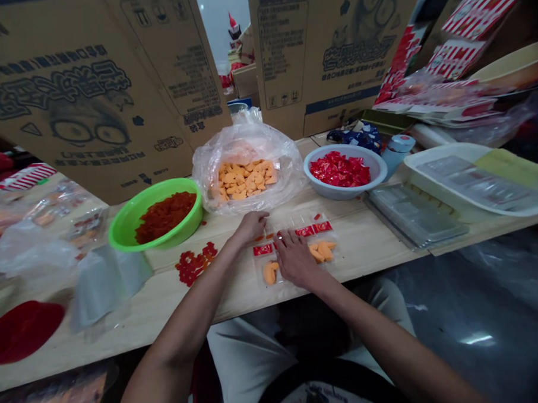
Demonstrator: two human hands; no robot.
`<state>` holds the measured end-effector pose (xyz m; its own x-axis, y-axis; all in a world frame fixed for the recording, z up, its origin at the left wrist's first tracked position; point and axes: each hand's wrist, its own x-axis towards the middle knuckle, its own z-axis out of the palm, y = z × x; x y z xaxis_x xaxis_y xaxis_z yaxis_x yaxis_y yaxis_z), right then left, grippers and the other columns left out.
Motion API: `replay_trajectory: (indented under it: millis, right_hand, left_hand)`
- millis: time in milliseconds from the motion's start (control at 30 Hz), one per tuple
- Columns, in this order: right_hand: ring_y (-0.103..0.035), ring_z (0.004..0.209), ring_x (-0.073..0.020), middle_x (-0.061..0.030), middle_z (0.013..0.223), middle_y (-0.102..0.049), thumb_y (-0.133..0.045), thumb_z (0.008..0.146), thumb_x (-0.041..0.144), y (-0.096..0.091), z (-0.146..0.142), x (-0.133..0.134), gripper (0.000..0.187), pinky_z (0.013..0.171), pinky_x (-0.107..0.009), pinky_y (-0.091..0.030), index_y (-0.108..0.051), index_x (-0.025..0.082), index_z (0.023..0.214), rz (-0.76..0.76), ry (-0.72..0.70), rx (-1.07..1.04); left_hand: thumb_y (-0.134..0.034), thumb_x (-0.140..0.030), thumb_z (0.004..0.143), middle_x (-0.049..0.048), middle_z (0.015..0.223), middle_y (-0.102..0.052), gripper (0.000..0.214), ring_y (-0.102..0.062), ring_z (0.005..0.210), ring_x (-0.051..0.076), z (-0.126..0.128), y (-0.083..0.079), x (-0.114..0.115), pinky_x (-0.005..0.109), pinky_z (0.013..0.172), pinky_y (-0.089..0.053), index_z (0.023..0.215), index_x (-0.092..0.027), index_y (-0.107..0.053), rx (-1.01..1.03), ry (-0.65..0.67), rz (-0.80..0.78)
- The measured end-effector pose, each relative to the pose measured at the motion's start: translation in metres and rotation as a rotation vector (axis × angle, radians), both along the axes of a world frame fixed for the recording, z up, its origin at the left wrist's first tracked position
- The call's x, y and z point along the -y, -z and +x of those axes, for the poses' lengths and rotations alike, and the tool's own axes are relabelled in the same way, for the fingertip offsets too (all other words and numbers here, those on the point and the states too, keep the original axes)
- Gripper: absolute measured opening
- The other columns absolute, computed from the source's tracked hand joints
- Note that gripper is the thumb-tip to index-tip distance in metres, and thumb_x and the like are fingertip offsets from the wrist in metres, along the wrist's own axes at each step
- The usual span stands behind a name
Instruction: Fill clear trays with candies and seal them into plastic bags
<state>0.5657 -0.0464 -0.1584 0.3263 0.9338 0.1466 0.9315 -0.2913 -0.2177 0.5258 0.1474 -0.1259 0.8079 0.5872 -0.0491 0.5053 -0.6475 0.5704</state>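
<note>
A clear compartment tray [261, 282] lies on the wooden table in front of me, holding orange snack pieces [323, 250] and small red packets [322, 227]. My right hand [295, 259] rests palm-down on the tray's middle, fingers flat and stretched over it. My left hand [252, 223] is at the tray's far left corner, fingers curled down onto the table edge of the tray; what it pinches, if anything, is hidden. A loose pile of red candies [195, 264] lies to the left of the tray.
Behind the tray stand a green bowl [126, 222] of red pieces, a plastic bag of orange snacks [245, 179] and a pale bowl [374, 164] of red packets. Stacked clear trays [414, 216] lie right. Cardboard boxes [90, 84] wall the back.
</note>
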Motion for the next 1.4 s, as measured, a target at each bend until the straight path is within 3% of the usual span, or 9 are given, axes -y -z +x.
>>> replay_trajectory:
  millis: [100,233,467,733,900,1067,1233,1400]
  right_hand:
    - [-0.032,0.14,-0.0362,-0.0171,0.153,-0.041,-0.039,0.097,0.026,-0.001,0.0,0.0,0.053,0.11,-0.052,-0.028,-0.043,0.011,0.148,-0.009,0.002,-0.003]
    - [-0.032,0.14,-0.0365,-0.0172,0.153,-0.041,-0.039,0.097,0.026,0.0,0.001,0.0,0.054,0.11,-0.052,-0.027,-0.042,0.011,0.149,-0.015,0.006,-0.006]
    - [-0.03,0.141,-0.0371,-0.0182,0.154,-0.039,-0.039,0.097,0.026,0.001,0.0,-0.001,0.054,0.111,-0.054,-0.026,-0.042,0.01,0.149,-0.015,0.005,-0.024]
    - [-0.028,0.142,-0.0372,-0.018,0.154,-0.039,-0.039,0.096,0.026,0.001,0.001,0.0,0.055,0.11,-0.054,-0.027,-0.042,0.01,0.149,0.0,-0.009,-0.035]
    - [-0.028,0.141,-0.0378,-0.0192,0.152,-0.041,-0.038,0.096,0.026,-0.001,0.0,0.0,0.054,0.11,-0.054,-0.027,-0.044,0.009,0.148,0.002,0.002,-0.038]
    - [-0.032,0.139,-0.0382,-0.0192,0.154,-0.04,-0.036,0.097,0.027,-0.004,0.0,0.002,0.055,0.109,-0.054,-0.026,-0.042,0.009,0.149,0.002,-0.004,-0.043]
    - [-0.03,0.141,-0.0384,-0.0193,0.155,-0.038,-0.036,0.097,0.027,-0.002,0.001,0.001,0.055,0.111,-0.054,-0.024,-0.042,0.009,0.149,-0.004,-0.001,-0.048]
    - [-0.029,0.141,-0.038,-0.0197,0.154,-0.038,-0.038,0.097,0.026,-0.003,0.001,0.0,0.054,0.111,-0.054,-0.024,-0.044,0.009,0.148,-0.008,0.006,-0.065]
  left_hand:
    - [-0.05,-0.016,0.084,0.0059,0.085,-0.074,0.036,-0.066,0.073,0.017,-0.005,0.001,-0.007,0.026,0.07,-0.051,0.112,-0.012,-0.072,0.007,-0.059,-0.001]
    - [-0.056,-0.015,0.079,0.0052,0.08,-0.073,0.026,-0.065,0.071,0.017,-0.009,-0.002,-0.012,0.025,0.068,-0.049,0.095,-0.012,-0.076,-0.018,-0.074,0.035]
    - [-0.067,-0.018,0.073,0.0046,0.074,-0.072,0.013,-0.064,0.073,0.019,-0.006,-0.004,0.007,0.028,0.074,-0.048,0.081,-0.016,-0.077,-0.096,0.047,0.098]
    - [-0.048,-0.009,0.084,0.0077,0.089,-0.074,0.04,-0.066,0.078,0.017,0.003,-0.006,0.017,0.025,0.073,-0.05,0.12,-0.011,-0.067,-0.058,0.055,0.098]
    - [-0.059,-0.013,0.079,0.0058,0.09,-0.075,0.022,-0.067,0.084,0.018,0.016,-0.002,0.023,0.025,0.078,-0.051,0.094,-0.015,-0.075,-0.045,0.129,0.08]
    - [-0.054,-0.008,0.08,0.0059,0.092,-0.075,0.039,-0.067,0.084,0.018,0.016,0.003,0.016,0.026,0.079,-0.051,0.114,-0.013,-0.07,-0.022,0.072,0.11]
    - [-0.061,-0.012,0.079,0.007,0.086,-0.074,0.018,-0.067,0.085,0.02,0.013,0.001,0.017,0.028,0.082,-0.05,0.088,-0.016,-0.076,-0.041,0.074,0.117]
    - [-0.064,-0.01,0.075,0.0101,0.091,-0.075,0.016,-0.067,0.092,0.023,0.021,-0.002,0.028,0.029,0.085,-0.049,0.083,-0.015,-0.077,-0.042,0.055,0.093]
